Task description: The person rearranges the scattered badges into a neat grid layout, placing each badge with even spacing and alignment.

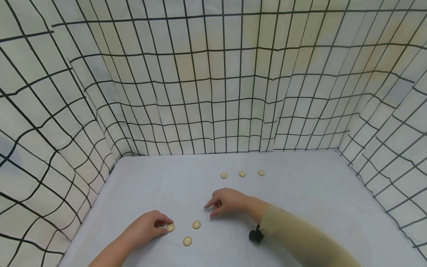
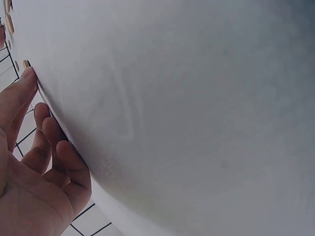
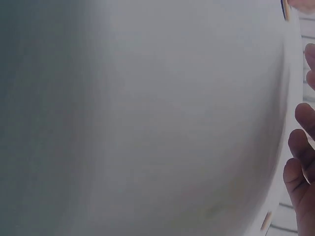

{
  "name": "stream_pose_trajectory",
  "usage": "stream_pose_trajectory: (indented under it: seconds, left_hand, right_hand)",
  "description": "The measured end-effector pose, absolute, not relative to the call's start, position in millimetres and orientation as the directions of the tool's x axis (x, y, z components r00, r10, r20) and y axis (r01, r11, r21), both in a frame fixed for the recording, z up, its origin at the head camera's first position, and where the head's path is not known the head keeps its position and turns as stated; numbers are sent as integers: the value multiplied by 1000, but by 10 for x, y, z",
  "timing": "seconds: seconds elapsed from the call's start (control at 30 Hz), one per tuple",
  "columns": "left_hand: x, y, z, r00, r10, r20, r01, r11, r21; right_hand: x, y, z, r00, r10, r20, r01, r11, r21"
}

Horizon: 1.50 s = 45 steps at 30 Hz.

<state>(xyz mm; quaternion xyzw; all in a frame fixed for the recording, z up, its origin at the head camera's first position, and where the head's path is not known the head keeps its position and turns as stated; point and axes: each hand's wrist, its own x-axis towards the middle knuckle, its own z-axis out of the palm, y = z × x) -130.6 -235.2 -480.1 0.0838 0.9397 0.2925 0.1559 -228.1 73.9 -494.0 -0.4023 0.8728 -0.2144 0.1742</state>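
Note:
My left hand is low over the white table, with thumb and forefinger pinching the edge of a round cream button. In the left wrist view, that hand has its other fingers loosely bent beside the table surface. To its right lie two similar buttons, one farther back and one nearer the front. My right hand hovers to the right of these, thumb and forefinger parted with nothing between them. In the right wrist view, only fingers of that hand show at the edge.
Toward the back, three more buttons form a row: left, middle and right. White walls with a black grid enclose the table at the back and both sides. A black device sits at the right wrist.

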Motion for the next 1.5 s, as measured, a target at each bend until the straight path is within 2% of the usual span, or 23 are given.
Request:
stream_pose_trajectory:
  seconds: [0.3, 0.5, 0.73, 1.2, 1.33, 1.5]
  left_hand:
    - [-1318, -2314, -4782, -936, 233, -264, 44, 821, 569]
    - [-1311, -2313, -4759, -933, 234, -273, 39, 820, 570]
    - [-1320, -2353, -4790, -927, 285, -246, 92, 805, 586]
    - [-1327, -2340, -4800, -933, 248, -262, 56, 816, 575]
    - [-1324, -2361, -4798, -930, 267, -254, 71, 807, 587]
    - [-1324, -2378, -4811, -927, 281, -248, 81, 797, 599]
  right_hand:
    - [-2117, 446, -4933, -512, -848, -136, -727, 512, -457]
    - [-2075, 369, -4938, -488, -865, -117, -768, 490, -413]
    - [-2092, 323, -4979, -480, -868, -126, -775, 487, -403]
    - [-2118, 359, -4948, -522, -844, -125, -744, 522, -417]
    - [-2166, 419, -4946, -556, -823, -115, -729, 550, -408]
    - [-2275, 539, -4933, -631, -765, -131, -650, 613, -449]
